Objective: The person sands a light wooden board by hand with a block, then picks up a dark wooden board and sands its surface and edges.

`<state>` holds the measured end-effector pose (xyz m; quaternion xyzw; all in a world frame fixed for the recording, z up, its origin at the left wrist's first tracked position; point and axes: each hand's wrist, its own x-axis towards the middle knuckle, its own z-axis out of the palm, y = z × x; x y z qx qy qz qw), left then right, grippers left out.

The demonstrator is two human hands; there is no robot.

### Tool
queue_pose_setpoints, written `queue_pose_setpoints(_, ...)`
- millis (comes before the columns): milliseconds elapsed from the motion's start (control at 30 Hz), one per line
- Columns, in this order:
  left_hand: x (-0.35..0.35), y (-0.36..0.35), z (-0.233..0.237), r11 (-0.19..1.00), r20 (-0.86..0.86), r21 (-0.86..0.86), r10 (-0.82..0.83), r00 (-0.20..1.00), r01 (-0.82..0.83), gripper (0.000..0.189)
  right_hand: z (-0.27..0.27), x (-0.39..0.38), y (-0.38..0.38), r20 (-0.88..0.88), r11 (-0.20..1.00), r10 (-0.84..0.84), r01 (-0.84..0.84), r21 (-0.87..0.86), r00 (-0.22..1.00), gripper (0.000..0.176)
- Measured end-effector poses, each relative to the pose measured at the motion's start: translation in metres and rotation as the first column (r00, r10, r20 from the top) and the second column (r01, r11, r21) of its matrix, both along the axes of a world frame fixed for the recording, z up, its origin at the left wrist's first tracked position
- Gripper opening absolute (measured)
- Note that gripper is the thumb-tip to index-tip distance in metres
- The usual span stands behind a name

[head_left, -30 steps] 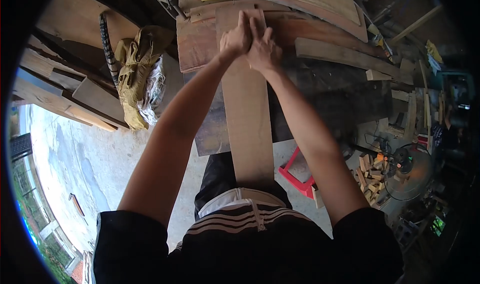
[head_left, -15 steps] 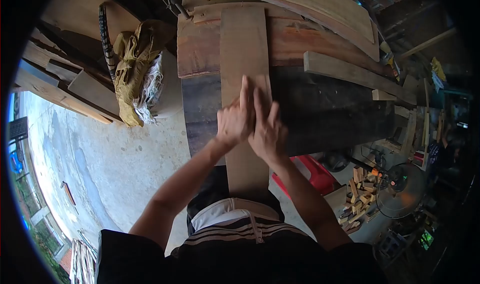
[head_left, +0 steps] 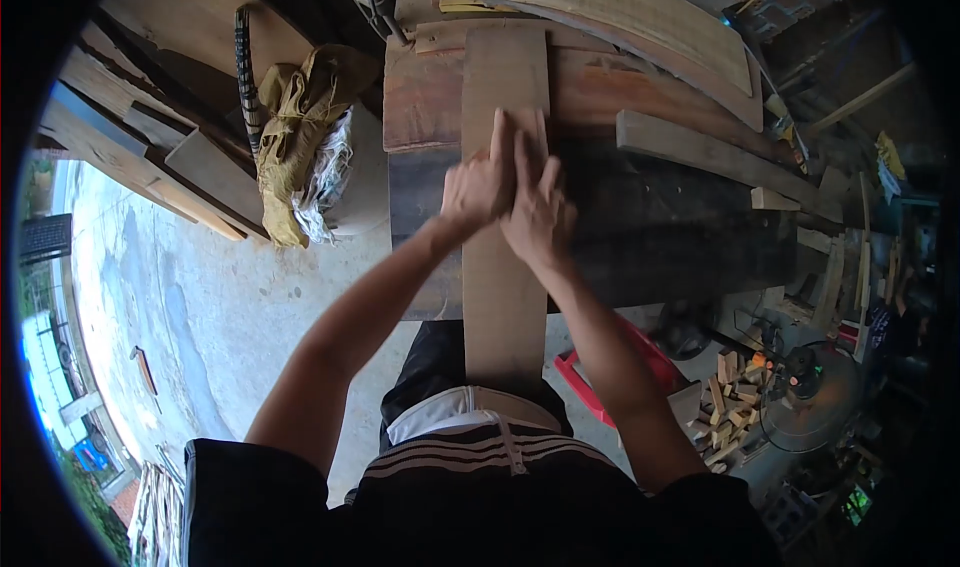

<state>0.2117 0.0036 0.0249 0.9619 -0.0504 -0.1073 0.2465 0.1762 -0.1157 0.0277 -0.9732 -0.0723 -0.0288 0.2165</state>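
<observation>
A long, flat brown plank (head_left: 505,307) runs from my waist across the dark bench boards (head_left: 660,227). On its far half, both hands press down on a small flat piece (head_left: 532,123), mostly covered by the fingers. My left hand (head_left: 478,185) has its index finger stretched forward and the others curled at the piece's left side. Right beside it, touching, my right hand (head_left: 540,202) grips the piece from the right, fingers pointing forward. What the piece is made of cannot be made out.
Curved boards (head_left: 610,7) lie at the far side, and a narrow beam (head_left: 700,152) rests at the right. A tied yellowish sack (head_left: 285,167) is at the left. Below right are a red plastic stool (head_left: 580,382), wood offcuts (head_left: 725,407) and a fan (head_left: 805,372).
Both hands have slid forward along the plank, away from my body, with the small piece under them. The camera view has shifted slightly, moving the bench a little to the right.
</observation>
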Motion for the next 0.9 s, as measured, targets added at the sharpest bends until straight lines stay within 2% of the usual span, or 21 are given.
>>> queue_pose_setpoints(33,-0.049,0.001,-0.010,1.000,0.089,-0.018,-0.009,0.996,0.011,0.085,0.007,-0.041,-0.005,-0.074,0.999,0.034,-0.035,-0.021,0.997,0.083)
queue_pose_setpoints(67,-0.095,0.001,-0.015,0.996,0.141,-0.084,0.008,0.990,0.004,0.083,-0.006,-0.082,-0.012,0.020,0.996,0.089,-0.089,-0.020,0.996,0.083)
queue_pose_setpoints(133,-0.173,0.004,-0.032,0.987,0.160,-0.159,0.015,0.987,0.010,0.079,-0.007,-0.150,-0.022,-0.050,0.985,0.170,-0.172,-0.028,0.984,0.084)
queue_pose_setpoints(167,-0.187,0.000,-0.034,0.986,0.147,-0.165,0.033,0.989,-0.009,0.079,-0.006,-0.170,-0.023,-0.100,0.986,0.160,-0.165,-0.038,0.982,0.090)
queue_pose_setpoints(233,-0.195,0.001,-0.029,0.992,0.168,-0.129,0.034,0.985,-0.012,0.074,-0.005,-0.161,-0.022,-0.118,0.983,0.174,-0.179,-0.038,0.978,0.089)
queue_pose_setpoints(267,-0.186,0.005,-0.032,0.992,0.155,-0.126,0.047,0.987,-0.027,0.074,-0.006,-0.152,-0.019,-0.121,0.984,0.170,-0.176,-0.040,0.978,0.087)
queue_pose_setpoints(300,-0.154,0.008,-0.023,0.990,0.125,-0.137,0.061,0.990,-0.044,0.075,-0.011,-0.125,-0.013,-0.003,0.983,0.177,-0.177,-0.041,0.984,0.085)
queue_pose_setpoints(333,-0.120,0.012,-0.014,0.987,0.091,-0.150,0.074,0.993,-0.060,0.077,-0.011,-0.095,-0.003,0.015,0.988,0.152,-0.152,-0.028,0.988,0.085)
queue_pose_setpoints(400,-0.048,0.024,-0.006,0.993,-0.013,-0.070,0.091,0.996,-0.091,0.081,-0.006,-0.026,0.014,0.060,0.989,0.151,-0.151,0.000,0.987,0.088)
queue_pose_setpoints(467,0.022,0.042,-0.003,0.996,-0.035,-0.052,0.074,0.997,-0.076,0.084,-0.006,0.039,0.033,0.091,0.993,0.115,-0.112,-0.042,0.989,0.085)
queue_pose_setpoints(533,0.082,0.058,-0.014,0.998,0.072,-0.046,0.055,0.996,-0.052,0.080,-0.007,0.093,0.048,0.109,0.995,0.076,-0.068,-0.075,0.991,0.079)
queue_pose_setpoints(600,0.128,0.066,-0.009,0.993,0.045,-0.057,0.102,0.994,-0.099,0.076,-0.010,0.135,0.058,0.192,0.997,0.069,-0.062,-0.043,0.979,0.076)
queue_pose_setpoints(667,0.156,0.069,-0.017,0.992,0.108,-0.049,0.121,0.987,-0.116,0.072,-0.009,0.156,0.063,0.170,0.998,0.056,-0.049,-0.040,0.984,0.074)
queue_pose_setpoints(733,0.148,0.062,-0.020,0.992,0.176,-0.047,0.126,0.976,-0.120,0.068,-0.011,0.147,0.063,0.184,0.999,0.025,-0.019,-0.036,0.983,0.073)
queue_pose_setpoints(800,0.126,0.052,-0.016,0.989,0.090,-0.042,0.148,0.985,-0.145,0.069,-0.023,0.126,0.060,0.235,1.000,-0.007,0.012,-0.019,0.972,0.073)
queue_pose_setpoints(900,0.029,0.033,-0.013,0.990,0.002,-0.073,0.125,0.992,-0.124,0.078,-0.013,0.035,0.034,0.111,0.997,0.040,-0.032,-0.069,0.993,0.080)
